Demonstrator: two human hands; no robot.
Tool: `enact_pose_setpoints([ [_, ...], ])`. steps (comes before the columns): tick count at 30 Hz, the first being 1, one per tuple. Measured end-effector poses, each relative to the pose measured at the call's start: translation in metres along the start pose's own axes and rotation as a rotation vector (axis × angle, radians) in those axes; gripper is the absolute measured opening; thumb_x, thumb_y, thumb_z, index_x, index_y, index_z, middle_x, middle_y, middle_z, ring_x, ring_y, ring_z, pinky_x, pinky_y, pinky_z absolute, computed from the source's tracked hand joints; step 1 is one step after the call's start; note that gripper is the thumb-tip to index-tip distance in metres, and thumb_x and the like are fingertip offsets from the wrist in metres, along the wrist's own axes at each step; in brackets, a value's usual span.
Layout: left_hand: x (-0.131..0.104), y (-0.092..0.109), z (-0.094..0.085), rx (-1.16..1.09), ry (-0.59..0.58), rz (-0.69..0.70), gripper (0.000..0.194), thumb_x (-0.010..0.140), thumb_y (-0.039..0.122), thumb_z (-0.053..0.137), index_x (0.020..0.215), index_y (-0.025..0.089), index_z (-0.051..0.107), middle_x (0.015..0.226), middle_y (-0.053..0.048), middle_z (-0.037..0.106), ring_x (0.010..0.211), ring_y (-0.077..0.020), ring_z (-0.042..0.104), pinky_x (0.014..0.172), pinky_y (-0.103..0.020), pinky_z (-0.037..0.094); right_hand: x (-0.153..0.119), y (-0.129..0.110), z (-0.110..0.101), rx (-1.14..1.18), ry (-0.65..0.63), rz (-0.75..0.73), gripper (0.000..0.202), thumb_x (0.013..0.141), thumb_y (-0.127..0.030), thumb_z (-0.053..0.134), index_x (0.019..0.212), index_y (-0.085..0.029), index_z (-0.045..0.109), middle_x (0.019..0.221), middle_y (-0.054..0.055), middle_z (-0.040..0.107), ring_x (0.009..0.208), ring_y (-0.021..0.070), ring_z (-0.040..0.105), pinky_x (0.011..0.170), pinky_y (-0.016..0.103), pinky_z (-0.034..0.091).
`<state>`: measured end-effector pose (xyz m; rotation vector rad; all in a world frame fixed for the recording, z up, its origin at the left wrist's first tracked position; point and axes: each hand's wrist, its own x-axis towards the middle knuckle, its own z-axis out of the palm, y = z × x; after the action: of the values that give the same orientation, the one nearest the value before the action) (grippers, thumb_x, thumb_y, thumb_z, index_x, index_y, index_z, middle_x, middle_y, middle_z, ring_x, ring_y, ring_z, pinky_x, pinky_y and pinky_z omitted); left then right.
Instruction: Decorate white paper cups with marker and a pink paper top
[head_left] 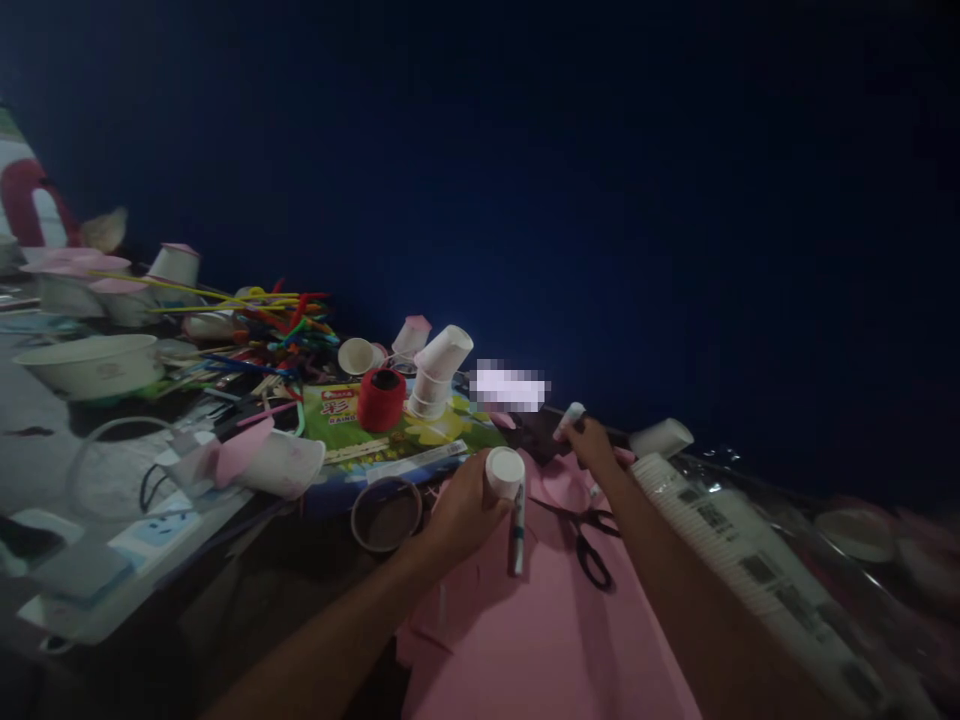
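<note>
My left hand (466, 505) is closed around a white paper cup (505, 470), its round end facing up. Farther out to the right, my right hand (591, 442) grips a small white glue stick (570, 420). Beneath both hands lies pink paper (540, 630). On it rest black-handled scissors (594, 562), between my forearms, and a slim marker (518, 540) just below the cup. A roll of clear tape (387, 513) sits to the left of my left hand.
Stacked paper cups (435, 375) and a red spool (381, 400) stand on a green packet (345, 445). Colourful pipe cleaners (292, 320), a paper bowl (90, 365) and a power strip (112, 570) are at left. A long sleeve of cups (750, 550) lies right, before a dark blue wall (525, 180).
</note>
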<state>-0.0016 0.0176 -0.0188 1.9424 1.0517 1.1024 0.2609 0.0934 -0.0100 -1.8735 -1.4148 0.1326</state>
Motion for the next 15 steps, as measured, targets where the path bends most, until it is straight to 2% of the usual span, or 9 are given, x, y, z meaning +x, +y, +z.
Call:
enact_pose_setpoints([
  [3, -0.001, 0.002, 0.0, 0.011, -0.009, 0.001, 0.053, 0.067, 0.014, 0.064, 0.118, 0.022, 0.048, 0.111, -0.007, 0.06, 0.101, -0.0238, 0.056, 0.089, -0.041, 0.045, -0.002, -0.012, -0.009, 0.097, 0.057, 0.01, 0.024, 0.074, -0.039, 0.055, 0.08, -0.018, 0.064, 0.075, 0.01, 0.07, 0.078, 0.0246, 0.065, 0.074, 0.034, 0.048],
  [6, 0.0, 0.003, 0.0, 0.002, -0.016, 0.007, 0.053, 0.068, 0.014, 0.064, 0.118, 0.022, 0.048, 0.113, -0.007, 0.06, 0.103, -0.0241, 0.055, 0.091, -0.042, 0.044, -0.012, -0.031, -0.029, 0.197, 0.091, -0.016, 0.038, 0.08, -0.046, 0.049, 0.097, -0.015, 0.062, 0.084, 0.01, 0.07, 0.083, 0.0231, 0.065, 0.077, 0.034, 0.049],
  [8, 0.0, 0.004, -0.001, -0.003, -0.019, 0.017, 0.051, 0.068, 0.014, 0.063, 0.117, 0.022, 0.048, 0.113, -0.007, 0.06, 0.104, -0.0243, 0.055, 0.091, -0.042, 0.044, -0.025, -0.048, -0.045, 0.247, 0.095, -0.033, 0.044, 0.083, -0.051, 0.045, 0.1, -0.014, 0.062, 0.079, 0.008, 0.069, 0.076, 0.0217, 0.064, 0.073, 0.034, 0.05],
  [10, 0.001, 0.005, -0.001, 0.008, -0.03, 0.023, 0.048, 0.068, 0.012, 0.061, 0.113, 0.021, 0.05, 0.112, -0.007, 0.06, 0.103, -0.025, 0.056, 0.091, -0.043, 0.044, -0.041, -0.066, -0.06, 0.455, 0.03, -0.033, 0.048, 0.086, -0.051, 0.044, 0.117, -0.017, 0.055, 0.069, 0.002, 0.064, 0.069, 0.0203, 0.063, 0.07, 0.035, 0.051],
  [12, 0.0, 0.005, -0.002, 0.023, -0.039, 0.026, 0.046, 0.067, 0.01, 0.059, 0.111, 0.021, 0.051, 0.111, -0.007, 0.061, 0.102, -0.0257, 0.056, 0.091, -0.043, 0.045, -0.059, -0.084, -0.072, 0.643, -0.128, -0.004, 0.059, 0.087, -0.048, 0.048, 0.138, -0.024, 0.034, 0.062, -0.003, 0.06, 0.067, 0.0195, 0.064, 0.072, 0.038, 0.052],
  [13, 0.0, 0.005, -0.002, 0.027, -0.036, 0.027, 0.047, 0.067, 0.01, 0.059, 0.112, 0.021, 0.051, 0.11, -0.007, 0.061, 0.101, -0.0259, 0.056, 0.09, -0.044, 0.045, -0.067, -0.091, -0.076, 0.718, -0.194, 0.0, 0.062, 0.087, -0.046, 0.049, 0.141, -0.027, 0.028, 0.063, -0.004, 0.06, 0.067, 0.0191, 0.064, 0.073, 0.039, 0.053],
  [15, -0.002, 0.003, -0.003, 0.025, -0.031, 0.04, 0.05, 0.068, 0.012, 0.059, 0.116, 0.022, 0.049, 0.111, -0.007, 0.06, 0.101, -0.026, 0.056, 0.089, -0.043, 0.046, -0.08, -0.103, -0.083, 0.843, -0.246, 0.019, 0.059, 0.085, -0.043, 0.052, 0.138, -0.03, 0.029, 0.065, -0.005, 0.06, 0.066, 0.0177, 0.064, 0.072, 0.039, 0.054],
])
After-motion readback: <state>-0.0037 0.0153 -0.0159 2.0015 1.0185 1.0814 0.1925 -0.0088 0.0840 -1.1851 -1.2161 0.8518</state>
